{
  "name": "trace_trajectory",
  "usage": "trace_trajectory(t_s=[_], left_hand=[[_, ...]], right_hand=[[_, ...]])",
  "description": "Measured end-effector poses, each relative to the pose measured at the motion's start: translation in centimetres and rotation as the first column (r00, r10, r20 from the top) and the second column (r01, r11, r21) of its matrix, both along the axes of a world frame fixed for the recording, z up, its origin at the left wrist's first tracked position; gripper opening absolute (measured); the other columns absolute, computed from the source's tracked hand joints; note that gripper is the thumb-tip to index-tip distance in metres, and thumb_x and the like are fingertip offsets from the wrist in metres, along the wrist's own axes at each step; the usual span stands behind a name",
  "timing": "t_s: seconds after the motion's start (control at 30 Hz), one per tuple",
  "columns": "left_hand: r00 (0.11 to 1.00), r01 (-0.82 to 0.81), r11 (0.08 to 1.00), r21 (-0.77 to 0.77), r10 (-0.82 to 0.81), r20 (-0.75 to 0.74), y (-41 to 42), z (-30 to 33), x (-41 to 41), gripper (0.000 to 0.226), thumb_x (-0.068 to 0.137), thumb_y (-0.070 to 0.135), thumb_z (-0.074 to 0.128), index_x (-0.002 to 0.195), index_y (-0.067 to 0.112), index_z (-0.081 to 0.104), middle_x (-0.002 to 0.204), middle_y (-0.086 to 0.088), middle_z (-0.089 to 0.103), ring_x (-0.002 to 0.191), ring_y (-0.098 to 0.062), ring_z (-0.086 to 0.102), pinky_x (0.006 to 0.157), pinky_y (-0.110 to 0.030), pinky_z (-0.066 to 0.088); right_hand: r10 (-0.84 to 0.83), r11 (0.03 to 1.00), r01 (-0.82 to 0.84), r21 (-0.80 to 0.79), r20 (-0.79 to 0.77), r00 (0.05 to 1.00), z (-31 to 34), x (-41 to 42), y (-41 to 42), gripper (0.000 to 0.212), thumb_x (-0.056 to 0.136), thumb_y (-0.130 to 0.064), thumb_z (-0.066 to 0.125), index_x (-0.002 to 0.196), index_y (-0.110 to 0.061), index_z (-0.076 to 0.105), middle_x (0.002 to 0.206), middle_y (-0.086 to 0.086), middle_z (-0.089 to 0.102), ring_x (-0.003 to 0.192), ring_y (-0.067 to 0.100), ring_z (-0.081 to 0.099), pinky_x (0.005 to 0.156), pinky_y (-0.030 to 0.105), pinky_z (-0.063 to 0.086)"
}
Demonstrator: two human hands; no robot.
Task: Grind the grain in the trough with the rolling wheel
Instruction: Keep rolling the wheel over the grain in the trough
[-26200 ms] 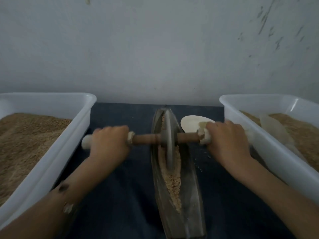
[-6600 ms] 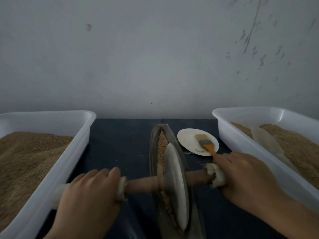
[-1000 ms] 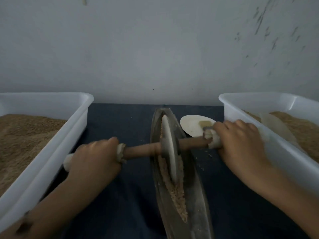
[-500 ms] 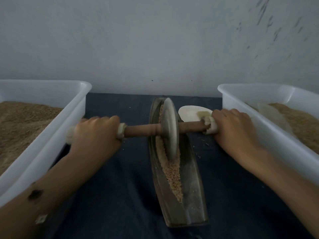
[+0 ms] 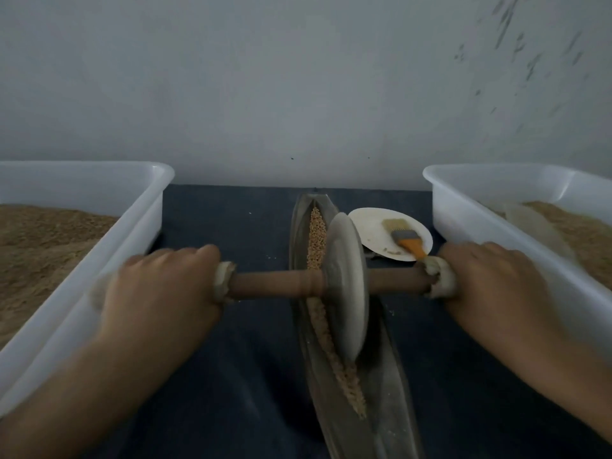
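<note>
A narrow boat-shaped metal trough lies lengthwise on the dark cloth, with a strip of tan grain along its groove. The grey rolling wheel stands on edge in the groove near the trough's middle, tilted slightly. A brown wooden axle runs through it. My left hand grips the axle's wrapped left end. My right hand grips the wrapped right end. Grain shows both beyond the wheel and on its near side.
A white tub of brown grain flanks the trough on the left, another white tub on the right, both close to my hands. A small white dish with an orange-handled brush sits behind the axle. A grey wall closes the back.
The wheel has rolled back toward me from the trough's far part to its middle. Both hands came along on the axle. The dish and brush are uncovered.
</note>
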State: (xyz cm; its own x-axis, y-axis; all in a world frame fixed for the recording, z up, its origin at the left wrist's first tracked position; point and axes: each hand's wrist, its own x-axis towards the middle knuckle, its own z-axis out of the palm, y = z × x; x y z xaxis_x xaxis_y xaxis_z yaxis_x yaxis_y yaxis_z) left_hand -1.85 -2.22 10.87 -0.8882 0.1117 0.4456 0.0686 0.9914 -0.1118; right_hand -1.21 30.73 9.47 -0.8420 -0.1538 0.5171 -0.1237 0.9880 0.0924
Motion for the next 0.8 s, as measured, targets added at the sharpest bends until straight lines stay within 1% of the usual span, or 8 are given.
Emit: trace_trajectory(t_s=[0.07,0.2,0.3,0.5,0.6,0.67,0.73,0.8], left_hand=[[0.995,0.039,0.999,-0.009,-0.040,-0.091,0.8,0.2,-1.1,0.042,0.070,0.022,0.067,0.059,0.024,0.027,0.054,0.011,0.038,0.048,-0.011,0.029,0.050,-0.025,0.016],[0.975,0.021,0.999,0.026,-0.015,-0.223,2.6,0.8,-5.4,0.028,0.070,0.006,0.066,0.069,0.015,0.040,0.067,-0.009,0.057,0.066,-0.030,0.049,0.064,-0.034,0.021],[0.984,-0.065,0.997,0.039,0.071,-0.164,3.2,1.1,-7.1,0.018,0.074,0.006,0.062,0.074,0.015,0.046,0.080,-0.010,0.063,0.082,-0.033,0.055,0.069,-0.035,0.025],[0.994,-0.095,0.995,0.000,0.095,-0.049,2.0,0.4,-5.8,0.018,0.084,0.022,0.056,0.080,0.021,0.039,0.089,0.000,0.062,0.087,-0.022,0.056,0.076,-0.032,0.034],[0.999,-0.025,0.999,-0.035,0.026,0.024,1.3,0.6,-2.3,0.021,0.085,0.030,0.052,0.074,0.027,0.034,0.080,0.010,0.053,0.077,-0.013,0.050,0.071,-0.027,0.032],[0.997,0.031,0.997,-0.067,-0.026,0.070,0.6,1.1,0.5,0.023,0.084,0.036,0.050,0.071,0.031,0.032,0.074,0.014,0.045,0.071,-0.006,0.045,0.067,-0.024,0.032],[0.987,0.076,0.995,-0.066,-0.066,0.147,0.2,1.2,2.4,0.017,0.086,0.041,0.046,0.079,0.032,0.034,0.082,0.015,0.047,0.079,-0.002,0.049,0.073,-0.021,0.039],[0.974,0.076,0.996,-0.040,-0.065,0.216,0.3,1.2,3.0,0.014,0.088,0.042,0.045,0.093,0.035,0.034,0.094,0.015,0.049,0.090,-0.003,0.052,0.080,-0.017,0.042]], right_hand=[[-0.009,0.999,0.009,-0.041,-0.019,1.000,-0.6,-2.6,-0.2,0.027,0.064,-0.007,0.071,0.070,-0.023,0.050,0.064,0.002,0.055,0.062,0.030,0.053,0.055,0.032,0.034],[-0.148,0.982,0.159,-0.098,0.113,0.983,-1.1,-8.0,-0.7,0.005,0.085,-0.017,0.053,0.085,-0.021,0.050,0.086,0.005,0.061,0.079,0.027,0.056,0.065,0.035,0.042],[-0.175,0.977,0.186,-0.101,0.108,0.979,-1.1,-9.8,-0.9,0.006,0.084,-0.016,0.055,0.088,-0.018,0.050,0.088,0.006,0.060,0.080,0.027,0.055,0.062,0.032,0.035],[-0.147,0.989,0.147,-0.008,0.004,0.989,0.3,-7.0,-1.4,0.017,0.081,-0.012,0.054,0.080,-0.021,0.040,0.084,0.004,0.059,0.070,0.022,0.041,0.061,0.031,0.024],[-0.069,0.996,0.073,-0.042,0.082,0.994,1.0,-3.3,-1.3,0.015,0.082,-0.016,0.059,0.087,-0.027,0.050,0.083,-0.001,0.060,0.073,0.020,0.049,0.064,0.030,0.030],[-0.046,0.997,0.057,-0.056,0.172,0.984,1.6,-0.6,-1.2,0.028,0.079,-0.021,0.063,0.075,-0.036,0.040,0.072,-0.011,0.051,0.069,0.013,0.051,0.063,0.028,0.036],[-0.121,0.993,0.115,0.039,0.282,0.952,1.8,1.6,-0.6,0.037,0.078,-0.027,0.063,0.066,-0.035,0.029,0.066,-0.015,0.040,0.064,0.004,0.042,0.063,0.025,0.036],[-0.175,0.982,0.139,0.131,0.328,0.928,2.0,3.0,0.2,0.034,0.076,-0.038,0.063,0.068,-0.040,0.029,0.069,-0.017,0.038,0.066,0.002,0.039,0.067,0.023,0.035]])
